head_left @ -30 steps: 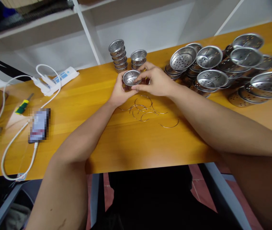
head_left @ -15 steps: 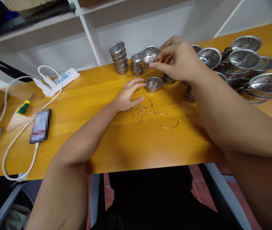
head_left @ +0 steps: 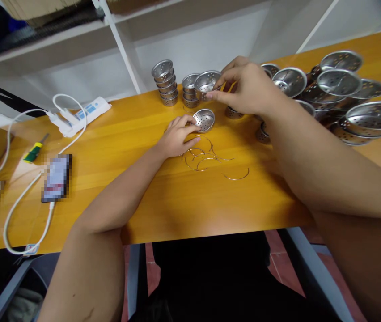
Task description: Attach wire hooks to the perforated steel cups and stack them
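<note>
My right hand (head_left: 244, 87) pinches the rim of a perforated metal cup (head_left: 206, 82), which is beside a short stack of similar cups (head_left: 190, 91). Nearer to me, a smaller perforated metal cup (head_left: 205, 120) is tilted with its opening towards me. The fingers of my left hand (head_left: 179, 136) are closed on the left edge of that smaller cup. Just below the left hand lies a loose heap of thin curved wires (head_left: 204, 154). One curved wire (head_left: 239, 178) rests apart from the heap.
A taller stack of cups (head_left: 166, 84) stands at the back. Many larger perforated cups (head_left: 340, 85) crowd the right side. On the left are a power strip (head_left: 90, 114), a cabled phone (head_left: 56, 178) and a green-yellow screwdriver (head_left: 34, 151). Shelving rises behind the table (head_left: 210, 210).
The smaller cup has tilted and shifted left into my left hand's fingers. My right hand and its cup have come down slightly, close to the short stack.
</note>
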Tool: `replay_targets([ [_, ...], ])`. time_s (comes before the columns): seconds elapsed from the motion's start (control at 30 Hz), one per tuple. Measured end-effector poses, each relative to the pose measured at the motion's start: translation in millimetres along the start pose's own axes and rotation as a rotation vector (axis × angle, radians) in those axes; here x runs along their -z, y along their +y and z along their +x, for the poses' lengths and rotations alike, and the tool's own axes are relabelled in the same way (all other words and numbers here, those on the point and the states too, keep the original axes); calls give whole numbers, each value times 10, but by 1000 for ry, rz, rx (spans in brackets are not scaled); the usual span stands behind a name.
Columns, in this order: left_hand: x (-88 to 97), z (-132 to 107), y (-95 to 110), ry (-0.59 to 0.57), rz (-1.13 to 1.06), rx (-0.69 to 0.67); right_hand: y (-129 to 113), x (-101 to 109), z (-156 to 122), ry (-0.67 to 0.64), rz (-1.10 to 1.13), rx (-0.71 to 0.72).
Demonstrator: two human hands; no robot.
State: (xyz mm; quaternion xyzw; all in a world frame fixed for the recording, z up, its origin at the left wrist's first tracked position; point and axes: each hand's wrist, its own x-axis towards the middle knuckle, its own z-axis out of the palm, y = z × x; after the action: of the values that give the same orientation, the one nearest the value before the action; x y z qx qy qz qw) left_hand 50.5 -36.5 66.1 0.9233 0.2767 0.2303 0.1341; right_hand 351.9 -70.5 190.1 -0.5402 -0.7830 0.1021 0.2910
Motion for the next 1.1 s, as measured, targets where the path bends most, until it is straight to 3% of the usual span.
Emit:
replay_targets([
  [0.17,-29,28,-94,89,-103,13,-9,-2,-4,-8,-5,1],
  [0.37,-119,112,-426,483,-279,128,-90,46,-15,-8,-60,-60],
  [0.47,-149,152,-640,576,-341,186,-108,34,-16,1,-91,-65],
  [0.57,-138,161,-787,606,-328,236,-85,-84,-14,-72,-111,-8],
  [0.7,-122,136,-807,608,-294,251,12,-409,-23,-185,-152,49],
  [0.87,-199,123,-781,624,-316,265,198,-729,-48,-168,-170,24],
  [1.0,-275,137,-871,601,-332,237,186,-774,-45,-266,-298,-39],
  [1.1,-291,128,-919,579,-311,232,29,-641,-39,-319,-299,-110],
])
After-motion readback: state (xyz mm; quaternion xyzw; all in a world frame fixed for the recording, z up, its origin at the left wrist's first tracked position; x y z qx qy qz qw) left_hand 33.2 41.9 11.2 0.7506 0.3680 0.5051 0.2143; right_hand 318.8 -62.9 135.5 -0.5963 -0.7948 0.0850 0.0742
